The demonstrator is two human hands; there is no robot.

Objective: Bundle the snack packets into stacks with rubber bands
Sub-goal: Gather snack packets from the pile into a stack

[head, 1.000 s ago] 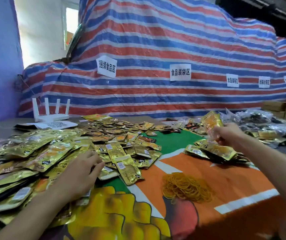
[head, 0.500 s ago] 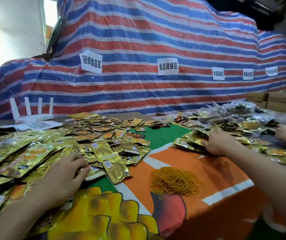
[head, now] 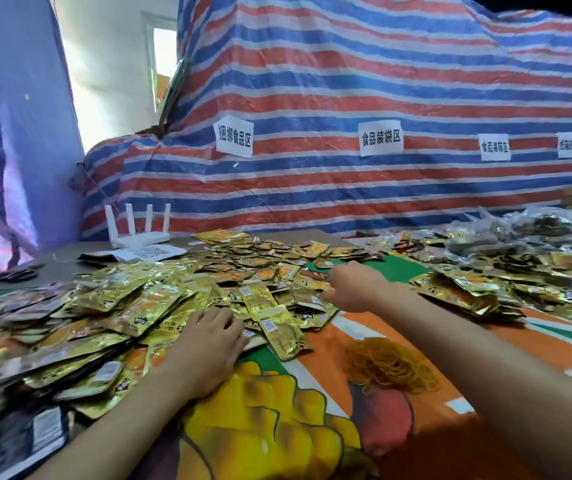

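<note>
1. The rubber bands (head: 388, 367) are a loose orange heap on the tablecloth (head: 312, 379), nearest you, with no hand on them. My read is that the step is gathering packets and banding is not yet due.
2. Your left hand (head: 208, 348) is left of the rubber bands. It lies palm down on the near edge of the snack packets (head: 146, 306), fingers relaxed and holding nothing. Use it as a stop and press flat so the foil doesn't slide.
3. One gold packet (head: 279, 332) lies loose, label up, between the left hand and the rubber bands. It looks like an easy first pick.
4. Your right hand (head: 357, 289) is just beyond the rubber bands, over the packets. The knuckles face the camera and the fingers are curled under, so I cannot tell whether it pinches a packet.
5. Take packets one at a time, same face up. The foil is likely slippery, so square the edges against the left hand before reaching back for a band.
6. The second heap (head: 468, 292) is beyond and right of the rubber bands. I cannot tell whether it is banded, so keep your stack apart from it.
7. The router (head: 139, 230) is far beyond and left of the rubber bands. Ignore it.
</note>
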